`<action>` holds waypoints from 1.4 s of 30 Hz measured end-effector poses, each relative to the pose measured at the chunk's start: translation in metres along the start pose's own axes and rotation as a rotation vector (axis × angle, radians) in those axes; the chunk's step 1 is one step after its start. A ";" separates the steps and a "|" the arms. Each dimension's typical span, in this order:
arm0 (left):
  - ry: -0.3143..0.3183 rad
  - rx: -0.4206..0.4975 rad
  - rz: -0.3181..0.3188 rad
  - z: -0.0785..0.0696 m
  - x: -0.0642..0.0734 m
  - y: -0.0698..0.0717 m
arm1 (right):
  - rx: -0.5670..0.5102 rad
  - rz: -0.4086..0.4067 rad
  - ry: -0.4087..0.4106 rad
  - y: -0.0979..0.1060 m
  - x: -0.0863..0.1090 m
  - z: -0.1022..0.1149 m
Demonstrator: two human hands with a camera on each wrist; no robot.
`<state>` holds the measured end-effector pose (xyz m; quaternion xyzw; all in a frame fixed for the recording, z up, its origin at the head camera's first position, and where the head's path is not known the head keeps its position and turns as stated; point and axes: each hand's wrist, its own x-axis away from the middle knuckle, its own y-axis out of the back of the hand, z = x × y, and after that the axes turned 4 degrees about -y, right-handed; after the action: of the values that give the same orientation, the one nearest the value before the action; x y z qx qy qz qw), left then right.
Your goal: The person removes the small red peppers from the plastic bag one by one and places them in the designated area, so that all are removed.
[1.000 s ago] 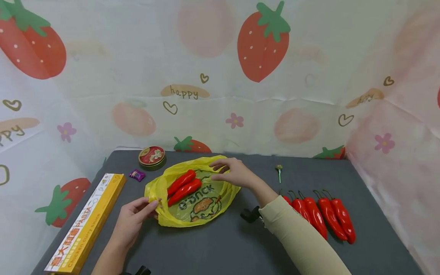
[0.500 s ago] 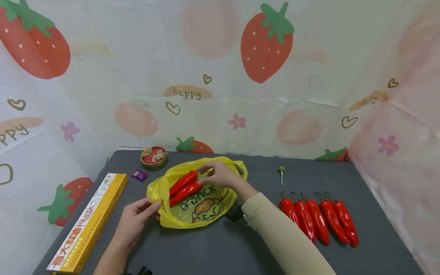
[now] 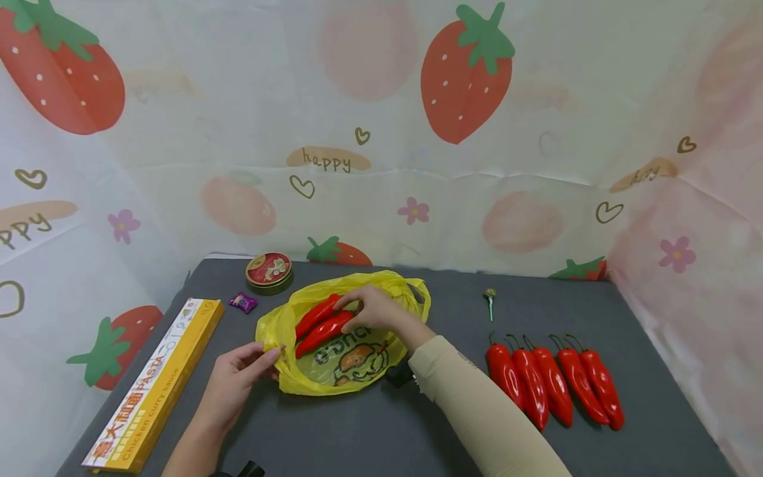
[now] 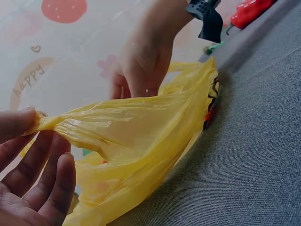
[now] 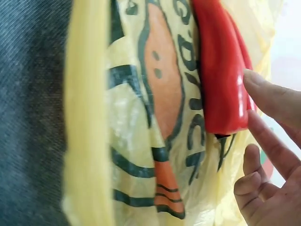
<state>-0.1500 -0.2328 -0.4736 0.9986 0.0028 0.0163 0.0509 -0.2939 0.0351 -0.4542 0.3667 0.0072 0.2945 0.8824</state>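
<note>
A yellow plastic bag lies with its mouth spread, a cartoon print showing inside. Two red chili peppers rest side by side in it. At the bag's left rim, my left hand pinches the plastic between thumb and fingers; the left wrist view shows the gathered edge drawn up. My right hand reaches into the bag, its thumb and forefinger at the stem end of the peppers. In the right wrist view, those fingertips are apart and touch or nearly touch the nearer pepper.
Several more red chili peppers lie in a row on the right of the grey table. Behind them is a small green-stemmed item. To the left are a pasta box, a purple-wrapped candy and a round tin.
My right hand has moved left and down from over the bag's far right rim to the peppers inside. The left hand keeps its hold on the rim.
</note>
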 end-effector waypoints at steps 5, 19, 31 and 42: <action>-0.020 0.009 0.004 -0.001 0.000 -0.003 | 0.068 0.005 -0.025 -0.003 0.001 -0.004; -0.045 0.010 0.008 -0.001 -0.001 -0.004 | 0.317 -0.023 0.108 0.006 0.004 -0.007; -0.043 0.008 0.011 -0.002 0.001 -0.002 | -0.278 -0.105 0.211 0.033 0.026 -0.010; -0.047 0.015 0.017 -0.002 0.002 -0.002 | -0.745 -0.187 0.098 0.041 0.038 -0.019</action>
<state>-0.1483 -0.2305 -0.4720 0.9990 -0.0065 -0.0067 0.0436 -0.2873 0.0898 -0.4335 0.0042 -0.0249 0.2125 0.9768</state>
